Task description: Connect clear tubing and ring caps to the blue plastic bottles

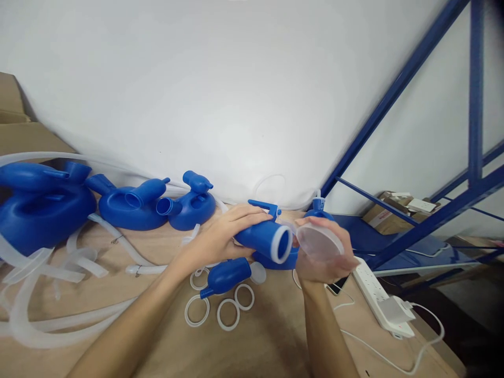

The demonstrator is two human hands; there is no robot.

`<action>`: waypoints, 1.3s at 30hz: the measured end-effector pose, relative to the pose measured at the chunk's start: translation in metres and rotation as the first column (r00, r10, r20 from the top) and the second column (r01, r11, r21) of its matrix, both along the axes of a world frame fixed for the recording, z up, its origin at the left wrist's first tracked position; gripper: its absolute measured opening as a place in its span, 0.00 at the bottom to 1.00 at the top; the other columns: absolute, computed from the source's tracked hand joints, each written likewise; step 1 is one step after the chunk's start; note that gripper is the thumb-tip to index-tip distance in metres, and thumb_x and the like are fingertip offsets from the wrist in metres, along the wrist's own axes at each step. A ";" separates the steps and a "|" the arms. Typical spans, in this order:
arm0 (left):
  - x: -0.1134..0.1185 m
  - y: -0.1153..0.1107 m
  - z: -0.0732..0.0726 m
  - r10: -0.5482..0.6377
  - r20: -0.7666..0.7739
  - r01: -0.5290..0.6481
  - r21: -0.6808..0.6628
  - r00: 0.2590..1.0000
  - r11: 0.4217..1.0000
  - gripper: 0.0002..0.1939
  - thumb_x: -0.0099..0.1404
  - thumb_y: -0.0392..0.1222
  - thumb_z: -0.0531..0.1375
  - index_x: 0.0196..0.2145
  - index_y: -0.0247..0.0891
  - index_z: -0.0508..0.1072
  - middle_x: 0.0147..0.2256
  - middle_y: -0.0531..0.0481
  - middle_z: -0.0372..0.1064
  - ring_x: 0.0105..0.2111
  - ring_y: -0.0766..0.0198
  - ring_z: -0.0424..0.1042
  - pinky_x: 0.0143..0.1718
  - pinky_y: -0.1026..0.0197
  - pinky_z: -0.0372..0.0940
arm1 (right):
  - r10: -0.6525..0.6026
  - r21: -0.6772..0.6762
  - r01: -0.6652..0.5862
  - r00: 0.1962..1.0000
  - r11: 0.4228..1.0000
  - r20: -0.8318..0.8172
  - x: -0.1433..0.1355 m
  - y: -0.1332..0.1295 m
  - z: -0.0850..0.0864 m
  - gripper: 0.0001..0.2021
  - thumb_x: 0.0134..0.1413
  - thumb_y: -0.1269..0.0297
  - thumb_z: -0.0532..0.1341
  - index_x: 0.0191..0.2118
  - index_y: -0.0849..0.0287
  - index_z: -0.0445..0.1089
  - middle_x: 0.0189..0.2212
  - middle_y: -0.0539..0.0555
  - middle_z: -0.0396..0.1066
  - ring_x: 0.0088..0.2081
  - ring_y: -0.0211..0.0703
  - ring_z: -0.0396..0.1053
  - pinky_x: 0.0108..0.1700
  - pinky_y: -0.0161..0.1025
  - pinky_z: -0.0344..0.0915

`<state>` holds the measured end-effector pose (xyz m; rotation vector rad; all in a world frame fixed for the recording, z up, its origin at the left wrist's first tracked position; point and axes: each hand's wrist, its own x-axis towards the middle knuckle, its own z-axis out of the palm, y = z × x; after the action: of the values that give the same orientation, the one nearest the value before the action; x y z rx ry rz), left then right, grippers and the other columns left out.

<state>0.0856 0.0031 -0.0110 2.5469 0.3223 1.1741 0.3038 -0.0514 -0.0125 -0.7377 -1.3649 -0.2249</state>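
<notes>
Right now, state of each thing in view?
Blue bottle neck: open, white ring on rim
Left hand: wrapped around that neck
Right hand: holding a translucent round piece
Blue spout: loose, lying down
Loose white rings: flat on the table
Adapter: plugged into power strip
Tubes: lying curved

Left hand (225,229) gripping blue bottle (255,236); right hand (317,270) holding translucent round piece (319,241).

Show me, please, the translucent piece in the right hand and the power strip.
Translucent piece (319,242): head view, on its round face.
Power strip (373,292): head view, on its socketed top.
</notes>
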 end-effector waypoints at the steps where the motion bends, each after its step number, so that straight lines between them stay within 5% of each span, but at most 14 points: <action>1: -0.004 0.003 0.000 0.008 -0.018 -0.008 -0.010 1.000 1.000 0.36 0.66 0.38 0.69 0.68 0.50 0.64 0.65 0.43 0.66 0.67 0.47 0.62 0.68 0.39 0.60 | 0.085 -0.011 -0.087 0.988 0.996 -0.127 -0.004 -0.001 0.002 0.29 0.68 0.39 0.47 0.42 0.56 0.76 0.33 0.57 0.74 0.22 0.44 0.71 0.19 0.41 0.66; 4: -0.015 0.012 -0.001 0.042 -0.061 -0.045 -0.043 0.997 0.998 0.30 0.69 0.34 0.64 0.66 0.49 0.66 0.66 0.44 0.66 0.69 0.47 0.59 0.68 0.37 0.60 | 0.314 -0.073 -0.342 0.914 0.937 -0.256 -0.016 -0.005 0.014 0.25 0.65 0.39 0.54 0.41 0.55 0.75 0.29 0.52 0.72 0.17 0.39 0.67 0.15 0.36 0.61; 7: -0.021 0.015 -0.001 0.054 -0.075 -0.060 -0.079 0.996 0.995 0.29 0.67 0.31 0.63 0.64 0.47 0.68 0.67 0.42 0.64 0.68 0.49 0.62 0.68 0.39 0.60 | 0.449 -0.252 -0.550 0.816 0.796 -0.364 -0.023 -0.010 0.027 0.23 0.64 0.39 0.55 0.40 0.55 0.72 0.27 0.49 0.70 0.17 0.38 0.66 0.15 0.35 0.61; 10: -0.024 0.013 0.001 0.045 -0.087 -0.054 -0.104 0.995 0.993 0.27 0.67 0.34 0.64 0.62 0.45 0.70 0.67 0.42 0.66 0.66 0.49 0.66 0.67 0.41 0.63 | 0.478 -0.368 -0.647 0.752 0.668 -0.455 -0.020 -0.008 0.034 0.22 0.65 0.40 0.50 0.40 0.54 0.68 0.29 0.49 0.69 0.18 0.38 0.66 0.16 0.35 0.61; 12: -0.025 0.011 0.004 0.025 -0.093 -0.037 -0.120 0.995 0.992 0.25 0.67 0.34 0.63 0.61 0.45 0.71 0.66 0.42 0.67 0.64 0.50 0.69 0.65 0.42 0.65 | 0.468 -0.429 -0.644 0.760 0.634 -0.450 -0.013 -0.003 0.034 0.22 0.68 0.42 0.46 0.41 0.54 0.66 0.29 0.50 0.68 0.18 0.38 0.64 0.16 0.35 0.60; 14: -0.026 0.012 0.005 0.004 -0.104 -0.017 -0.127 0.995 0.992 0.24 0.67 0.34 0.63 0.60 0.45 0.71 0.65 0.43 0.68 0.64 0.49 0.70 0.64 0.42 0.65 | 0.454 -0.470 -0.599 0.800 0.648 -0.393 -0.004 0.002 0.032 0.22 0.69 0.44 0.45 0.43 0.55 0.65 0.30 0.51 0.68 0.19 0.37 0.64 0.17 0.35 0.61; 17: -0.028 0.015 0.003 -0.018 -0.104 0.001 -0.159 0.994 0.987 0.25 0.65 0.36 0.66 0.59 0.44 0.71 0.65 0.42 0.68 0.64 0.48 0.69 0.65 0.41 0.64 | 0.465 -0.560 -0.467 0.871 0.684 -0.158 0.004 0.004 0.027 0.21 0.63 0.45 0.61 0.52 0.54 0.66 0.33 0.50 0.69 0.26 0.39 0.70 0.26 0.36 0.70; 21: -0.029 0.020 0.002 -0.040 -0.074 0.023 -0.216 0.996 0.976 0.29 0.62 0.37 0.68 0.60 0.43 0.70 0.64 0.40 0.69 0.63 0.48 0.71 0.63 0.42 0.66 | 0.553 -0.671 -0.350 0.826 0.653 0.109 0.000 0.002 0.021 0.35 0.55 0.52 0.73 0.64 0.51 0.62 0.43 0.53 0.70 0.43 0.43 0.73 0.45 0.41 0.76; 24: -0.029 0.020 0.003 -0.031 -0.052 0.018 -0.244 0.998 0.970 0.30 0.62 0.37 0.68 0.61 0.43 0.69 0.64 0.39 0.69 0.62 0.48 0.71 0.63 0.43 0.67 | 0.473 -0.575 -0.316 0.870 0.755 0.143 -0.010 0.007 0.014 0.29 0.61 0.53 0.69 0.65 0.50 0.64 0.45 0.55 0.69 0.45 0.43 0.73 0.50 0.43 0.76; 27: -0.028 0.018 0.004 -0.033 -0.074 0.015 -0.238 0.997 0.971 0.28 0.63 0.39 0.68 0.60 0.42 0.70 0.62 0.39 0.71 0.61 0.48 0.72 0.62 0.44 0.67 | 0.282 -0.468 -0.119 0.913 0.876 0.294 -0.016 0.013 0.010 0.15 0.66 0.60 0.65 0.56 0.51 0.74 0.46 0.55 0.69 0.45 0.43 0.73 0.50 0.45 0.76; 32: -0.026 0.018 0.002 -0.018 -0.105 -0.002 -0.191 0.994 0.982 0.28 0.64 0.37 0.65 0.61 0.43 0.70 0.64 0.40 0.70 0.62 0.49 0.71 0.63 0.44 0.67 | 0.210 -0.317 -0.007 0.762 0.948 0.612 -0.007 0.015 0.012 0.14 0.71 0.68 0.59 0.57 0.51 0.75 0.48 0.58 0.72 0.51 0.46 0.74 0.51 0.46 0.77; 39: -0.027 0.019 -0.003 0.003 -0.158 -0.031 -0.172 0.987 0.985 0.30 0.63 0.33 0.65 0.62 0.45 0.69 0.65 0.43 0.69 0.64 0.50 0.70 0.65 0.43 0.66 | 0.144 -0.241 0.045 0.692 0.969 0.707 0.006 0.010 0.018 0.12 0.70 0.67 0.61 0.55 0.55 0.75 0.47 0.58 0.78 0.50 0.47 0.77 0.53 0.47 0.77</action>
<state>0.0582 0.0217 -0.0144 2.4912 0.4639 0.9081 0.3094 -0.0412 0.0051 -0.8523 -2.2061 -0.3312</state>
